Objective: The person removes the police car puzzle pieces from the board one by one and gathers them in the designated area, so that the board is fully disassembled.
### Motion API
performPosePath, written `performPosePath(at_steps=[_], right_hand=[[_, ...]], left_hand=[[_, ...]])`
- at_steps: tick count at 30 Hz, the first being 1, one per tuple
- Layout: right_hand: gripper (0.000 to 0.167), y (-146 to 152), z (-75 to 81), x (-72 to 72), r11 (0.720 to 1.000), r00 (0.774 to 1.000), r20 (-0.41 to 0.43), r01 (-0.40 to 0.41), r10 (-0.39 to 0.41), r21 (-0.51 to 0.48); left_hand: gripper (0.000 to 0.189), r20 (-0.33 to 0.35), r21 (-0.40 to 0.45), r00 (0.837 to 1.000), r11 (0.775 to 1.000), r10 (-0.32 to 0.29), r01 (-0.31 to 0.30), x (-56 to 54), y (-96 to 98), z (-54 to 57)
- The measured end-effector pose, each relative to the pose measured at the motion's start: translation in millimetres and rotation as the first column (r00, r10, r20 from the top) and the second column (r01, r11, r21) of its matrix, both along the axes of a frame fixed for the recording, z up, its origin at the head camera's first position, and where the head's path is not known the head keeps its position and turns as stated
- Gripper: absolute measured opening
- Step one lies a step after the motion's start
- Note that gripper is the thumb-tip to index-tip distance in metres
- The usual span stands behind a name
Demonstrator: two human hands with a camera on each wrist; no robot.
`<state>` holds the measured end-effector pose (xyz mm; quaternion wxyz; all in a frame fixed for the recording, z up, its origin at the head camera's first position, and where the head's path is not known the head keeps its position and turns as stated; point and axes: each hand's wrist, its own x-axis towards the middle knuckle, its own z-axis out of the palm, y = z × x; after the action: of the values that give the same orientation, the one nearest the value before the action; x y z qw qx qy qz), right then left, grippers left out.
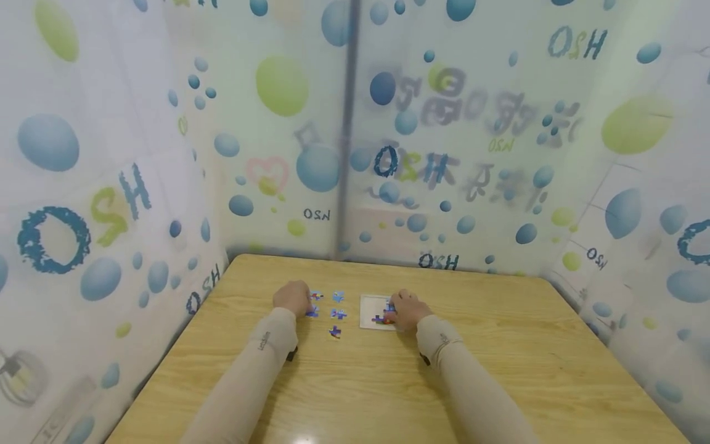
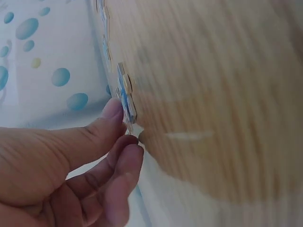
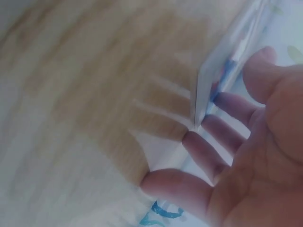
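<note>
My left hand [image 1: 292, 299] is at the left column of loose jigsaw puzzle pieces. In the left wrist view, its thumb and curled forefinger pinch the near end of a blue puzzle piece [image 2: 126, 97] at the table surface. My right hand [image 1: 409, 309] lies over the right side of a white puzzle tray [image 1: 367, 306], its fingers spread. In the right wrist view, some fingertips touch the tray's edge [image 3: 202, 94] and others rest on the table. Colourful joined pieces [image 1: 379, 319] sit in the tray, partly covered by the right hand.
Between the left hand and the tray lie more loose pieces: one at the back [image 1: 338, 296], a middle piece [image 1: 339, 314] and a front piece [image 1: 335, 333]. The wooden table [image 1: 355, 382] is bordered by patterned curtains [image 1: 277, 154] at the back and both sides.
</note>
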<state>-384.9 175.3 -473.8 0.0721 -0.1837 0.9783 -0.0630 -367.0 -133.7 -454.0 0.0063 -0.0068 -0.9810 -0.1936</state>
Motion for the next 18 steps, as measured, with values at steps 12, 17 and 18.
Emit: performPosePath(at_steps=[12, 17, 18], right_hand=[[0.037, 10, 7.7, -3.8, 0.999, 0.998, 0.053, -0.041, 0.043, -0.035], [0.035, 9, 10.2, -0.3, 0.999, 0.999, 0.02, -0.031, 0.031, -0.013], [0.035, 9, 10.2, -0.4, 1.0, 0.999, 0.02, -0.028, 0.029, -0.012]], left_hand=[[0.017, -0.045, -0.037, 0.994, 0.994, -0.1, 0.098, 2.9, 33.8, 15.7], [0.014, -0.042, -0.043, 0.978, 0.978, -0.206, 0.205, -1.2, 68.2, 15.8], [0.014, -0.039, -0.052, 0.973, 0.973, -0.229, 0.227, -2.4, 75.4, 14.7]])
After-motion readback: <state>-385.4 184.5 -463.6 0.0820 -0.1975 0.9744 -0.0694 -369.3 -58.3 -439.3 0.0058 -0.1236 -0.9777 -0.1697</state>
